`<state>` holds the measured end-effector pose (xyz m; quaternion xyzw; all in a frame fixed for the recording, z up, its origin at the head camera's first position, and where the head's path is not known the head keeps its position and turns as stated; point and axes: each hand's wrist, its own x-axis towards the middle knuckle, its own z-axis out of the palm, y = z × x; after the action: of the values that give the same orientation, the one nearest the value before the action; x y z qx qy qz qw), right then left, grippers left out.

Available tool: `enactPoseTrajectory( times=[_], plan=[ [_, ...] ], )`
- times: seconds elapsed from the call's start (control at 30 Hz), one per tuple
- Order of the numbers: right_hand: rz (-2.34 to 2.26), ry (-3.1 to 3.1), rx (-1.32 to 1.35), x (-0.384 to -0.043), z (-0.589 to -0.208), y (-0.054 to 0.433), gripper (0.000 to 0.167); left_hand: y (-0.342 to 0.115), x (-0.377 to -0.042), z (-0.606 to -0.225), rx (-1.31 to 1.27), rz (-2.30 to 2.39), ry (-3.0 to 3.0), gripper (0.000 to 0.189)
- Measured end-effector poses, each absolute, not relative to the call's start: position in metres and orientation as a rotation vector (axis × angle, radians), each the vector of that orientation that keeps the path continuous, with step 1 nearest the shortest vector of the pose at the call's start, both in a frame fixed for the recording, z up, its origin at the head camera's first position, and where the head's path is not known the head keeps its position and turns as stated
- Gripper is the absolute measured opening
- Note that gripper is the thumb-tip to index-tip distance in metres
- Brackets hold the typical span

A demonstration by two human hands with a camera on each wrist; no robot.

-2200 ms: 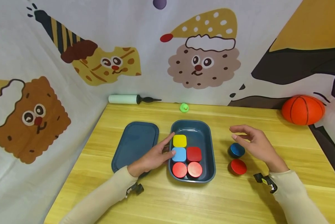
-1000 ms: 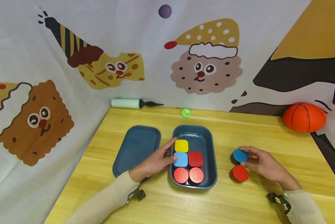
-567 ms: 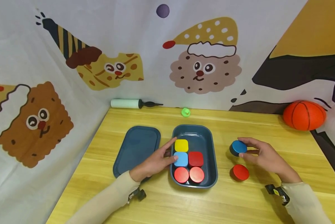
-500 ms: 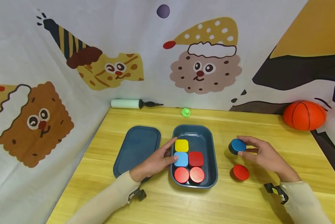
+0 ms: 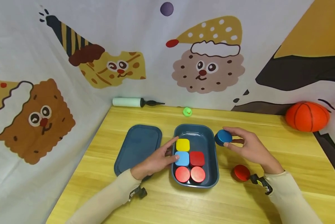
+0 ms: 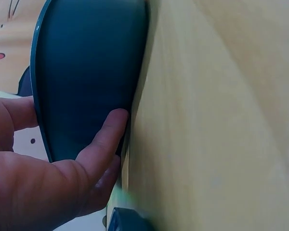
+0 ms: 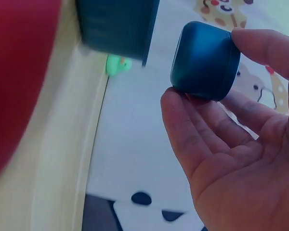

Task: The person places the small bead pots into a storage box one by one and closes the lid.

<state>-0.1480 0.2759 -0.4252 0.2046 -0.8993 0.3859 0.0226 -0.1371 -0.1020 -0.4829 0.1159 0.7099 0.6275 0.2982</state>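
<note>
- The right hand (image 5: 250,147) pinches a round blue tub (image 5: 223,137) between thumb and fingertips, the gap just the tub's width; gripping from the right seems meant to leave its left side free.
- That blue tub is raised off the table (image 5: 170,205), just beside the far right part of the box (image 5: 198,139), outside it and apart from its rim.
- The left hand (image 5: 156,160) clasps the box's left wall, thumb over the rim and fingers against the outside, probably to steady it.
- Inside, a yellow tub (image 5: 182,145), a light blue tub (image 5: 182,160), a square red tub (image 5: 197,158) and two round red tubs (image 5: 198,174) sit close together, perhaps to save room; bare floor shows at the far end and along the right.
- Another red tub (image 5: 241,173) stands on the table below the right wrist, within easy reach.
- A dark lid (image 5: 138,146) lies flat left of the box, apparently set aside to keep the top uncovered.
</note>
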Motion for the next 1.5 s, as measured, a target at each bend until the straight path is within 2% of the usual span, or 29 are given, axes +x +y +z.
enactPoseTrajectory(
  times=[0.53, 0.87, 1.2, 1.5],
  plan=[
    [1.152, -2.887, 0.711, -0.169, -0.435, 0.219, 0.064, -0.1, -0.137, -0.475, 0.284, 1.67, 1.849, 0.079],
    [1.024, -2.914, 0.854, -0.175, -0.443, 0.193, 0.058, -0.099, -0.139, -0.476, 0.283, 1.673, 1.843, 0.077],
    [0.877, -2.999, 0.913, -0.171, -0.447, 0.184, 0.058, -0.098, -0.138, -0.473, 0.316, 1.654, 1.879, 0.077],
    [0.695, -3.058, 1.055, -0.171, -0.444, 0.184, 0.049, -0.095, -0.14, -0.477, 0.329, 1.651, 1.878, 0.077]
  ],
)
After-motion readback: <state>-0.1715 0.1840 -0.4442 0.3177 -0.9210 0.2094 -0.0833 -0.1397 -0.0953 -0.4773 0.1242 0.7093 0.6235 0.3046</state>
